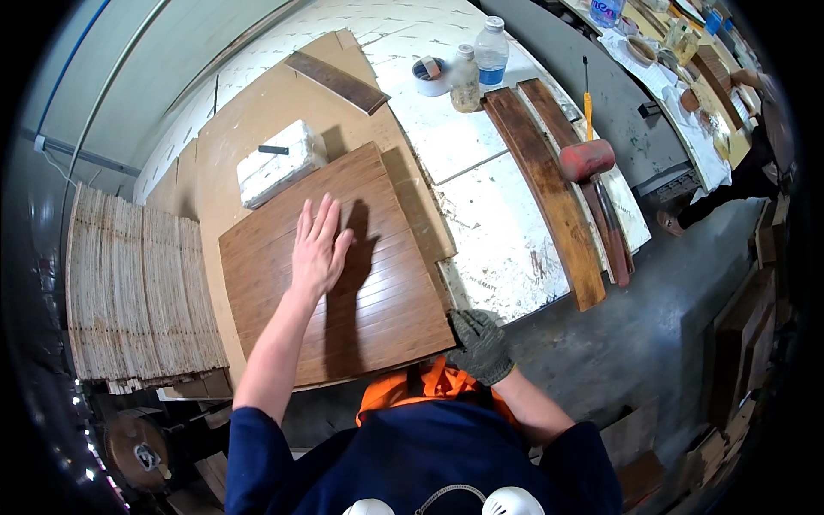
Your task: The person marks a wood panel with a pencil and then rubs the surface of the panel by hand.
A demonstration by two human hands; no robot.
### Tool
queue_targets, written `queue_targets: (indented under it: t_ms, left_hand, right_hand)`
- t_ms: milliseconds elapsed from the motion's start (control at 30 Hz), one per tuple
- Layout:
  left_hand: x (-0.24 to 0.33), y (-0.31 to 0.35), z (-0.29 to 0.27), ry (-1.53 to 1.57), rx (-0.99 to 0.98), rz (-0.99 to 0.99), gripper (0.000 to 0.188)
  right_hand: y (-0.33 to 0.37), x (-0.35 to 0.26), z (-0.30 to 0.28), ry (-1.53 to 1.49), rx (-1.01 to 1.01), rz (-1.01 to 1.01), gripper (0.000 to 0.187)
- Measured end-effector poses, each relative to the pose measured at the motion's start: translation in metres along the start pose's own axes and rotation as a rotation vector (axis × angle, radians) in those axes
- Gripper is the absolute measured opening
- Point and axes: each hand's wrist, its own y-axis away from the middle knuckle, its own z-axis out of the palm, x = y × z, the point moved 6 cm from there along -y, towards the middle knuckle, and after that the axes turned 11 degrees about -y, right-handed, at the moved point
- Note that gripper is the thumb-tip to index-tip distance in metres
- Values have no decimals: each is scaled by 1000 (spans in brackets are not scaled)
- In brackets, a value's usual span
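Observation:
A brown wooden panel (378,257) with narrow parallel strips lies on the cardboard-covered table in front of me. Over its upper middle, my bare left hand (320,249) is spread flat, fingers straight and pointing away from me. A dark shadow falls to its right, and I cannot tell if the palm touches the wood. My right hand (479,346), in a dark grey knit glove, is closed around the panel's near right corner; some of its fingers are hidden. Just beyond the panel sits a white wrapped block (281,163) with a small dark piece on top.
Stacked boards (142,287) stand at the left. A red-headed mallet (589,160) lies on long dark planks (545,193) at the right, near a yellow-handled screwdriver (588,107). Two bottles (492,53) and a tape roll (429,77) stand farther back. A person (764,146) is at the far-right bench.

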Motion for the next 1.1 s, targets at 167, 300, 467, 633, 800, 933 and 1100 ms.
queue_targets:
  t_ms: [167,300,467,633,800,933,1100]
  left_hand:
    - [17,-53,51,-78,-137,-55,54]
    - [17,-58,57,-89,-154,-59,54]
    - [16,-54,55,-102,-163,-68,53]
    - [18,-56,52,-87,-157,-73,53]
    - [18,-55,53,-108,-155,-79,53]
    - [17,-52,54,-96,-123,-77,53]
    - [20,-52,52,-97,-30,-35,51]
  right_hand:
    - [1,1,-4,-11,-15,-42,60]
    - [0,3,-3,-10,-49,-29,57]
    - [-4,-1,-6,0,-69,-30,55]
    - [-4,1,-3,-18,-65,-73,52]
    - [-4,2,-3,-25,-30,-89,51]
    - [-10,0,-7,-57,-62,-69,51]
    - [-6,5,-3,-23,-43,-70,53]
